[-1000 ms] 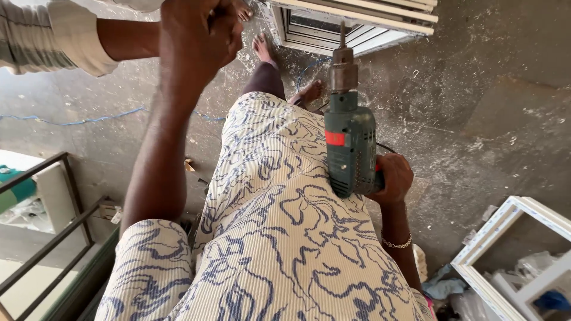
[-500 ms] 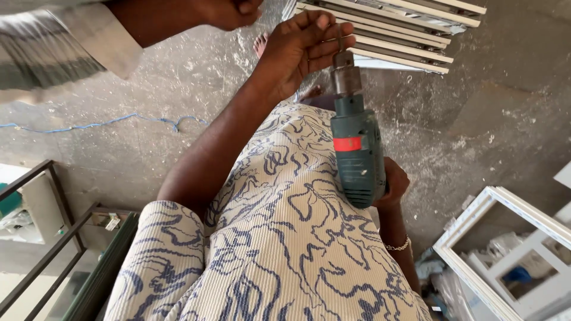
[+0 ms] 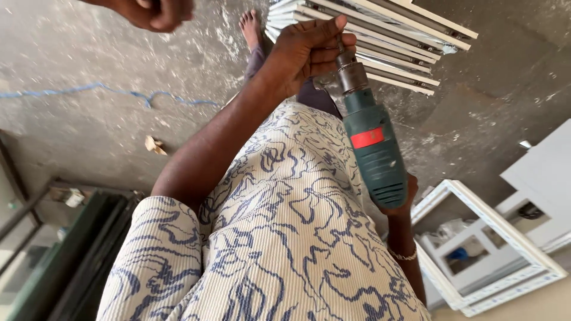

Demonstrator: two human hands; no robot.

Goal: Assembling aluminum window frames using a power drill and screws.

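At my fingertips, right at the nose of the green power drill point(image 3: 373, 148), sits the metal chuck point(image 3: 351, 74), and my left hand point(image 3: 306, 50) now has thumb and fingers pinched around it and around the thin bit that pokes out just past my knuckles. A second ago this hand was up higher, meeting the other person's hand; half a second ago it was spread open above the chuck. Now it has closed on it, so I judge the work has moved from taking something over to fitting or tightening at the chuck.

My right hand point(image 3: 403, 199) is mostly hidden behind the drill's body; only a bit of it and the wrist with a thin bracelet point(image 3: 402, 255) show below the butt of the tool. It seems wrapped on the handle, carrying the drill upright in front of my patterned shirt point(image 3: 279, 238), nose pointing away from me.

Just beyond my left fingertips lies a stack of white and grey metal profiles point(image 3: 380, 35) on the concrete floor point(image 3: 119, 107), and a bare foot point(image 3: 251, 27) rests beside it. Well off to the left of my fingers, at the top edge, the other person's hand point(image 3: 151, 12) is balled loosely and has drawn clear of mine. A white window frame point(image 3: 493, 249) lies well below and right of the drill hand.
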